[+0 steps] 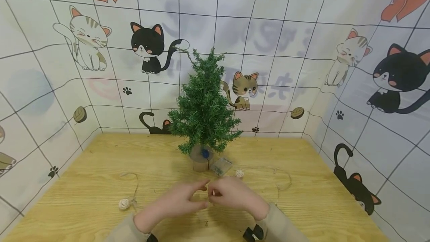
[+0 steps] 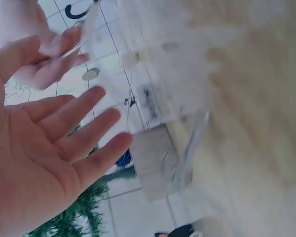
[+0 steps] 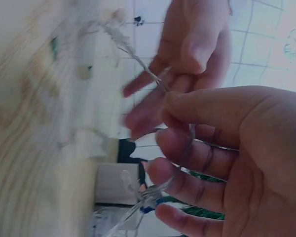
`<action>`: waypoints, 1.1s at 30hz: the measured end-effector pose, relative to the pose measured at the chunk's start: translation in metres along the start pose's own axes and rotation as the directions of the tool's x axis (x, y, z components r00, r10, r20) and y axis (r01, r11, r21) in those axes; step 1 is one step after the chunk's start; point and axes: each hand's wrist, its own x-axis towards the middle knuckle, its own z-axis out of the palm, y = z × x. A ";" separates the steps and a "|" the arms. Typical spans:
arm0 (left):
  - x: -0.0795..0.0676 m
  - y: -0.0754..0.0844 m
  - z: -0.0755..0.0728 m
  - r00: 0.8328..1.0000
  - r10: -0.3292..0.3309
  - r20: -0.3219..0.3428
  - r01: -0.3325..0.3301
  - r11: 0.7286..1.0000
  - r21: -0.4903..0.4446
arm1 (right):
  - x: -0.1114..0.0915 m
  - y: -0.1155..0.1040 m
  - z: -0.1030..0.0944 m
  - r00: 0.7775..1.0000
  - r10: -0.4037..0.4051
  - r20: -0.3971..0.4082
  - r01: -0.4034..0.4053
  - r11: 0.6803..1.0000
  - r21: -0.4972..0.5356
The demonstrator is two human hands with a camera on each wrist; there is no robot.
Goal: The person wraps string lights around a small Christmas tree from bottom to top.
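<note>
My right hand (image 1: 235, 192) pinches a thin, clear string-light cord (image 3: 130, 55) between thumb and index finger, and the cord also runs down past the other curled fingers in the right wrist view. Facing it, my left hand (image 1: 176, 200) holds nothing; its fingers (image 2: 81, 145) are spread and fairly straight in the left wrist view. Both hands hover above the table, close to each other. Behind them stands a small green artificial Christmas tree (image 1: 206, 104) on a round wooden base (image 1: 201, 164). A clear battery box (image 1: 221, 166) lies beside that base. Motion blurs both wrist views.
On the wood-grain table (image 1: 84, 182), a pale woven ball (image 1: 124, 204) lies at the left with cord around it. Another woven ball (image 1: 239, 174) sits near the battery box, its cord looping right. A cat-print sheet (image 1: 282, 66) encloses the back and sides.
</note>
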 end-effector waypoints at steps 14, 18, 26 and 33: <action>-0.009 0.011 -0.040 1.000 -0.027 0.010 0.028 0.974 -0.223 | -0.005 -0.018 -0.022 0.991 0.126 -0.048 -0.087 0.869 0.488; -0.016 0.016 -0.057 0.993 -0.033 -0.114 0.011 0.981 -0.193 | -0.005 -0.025 -0.029 0.996 0.088 -0.020 -0.051 0.732 0.680; -0.028 0.021 -0.083 0.942 -0.053 -0.332 0.017 0.994 -0.110 | -0.004 -0.014 -0.021 0.994 0.045 0.103 -0.113 0.434 0.894; -0.046 0.015 -0.109 0.882 -0.119 -0.455 0.096 0.993 -0.073 | -0.007 -0.011 -0.026 0.990 -0.036 0.139 -0.109 0.445 0.889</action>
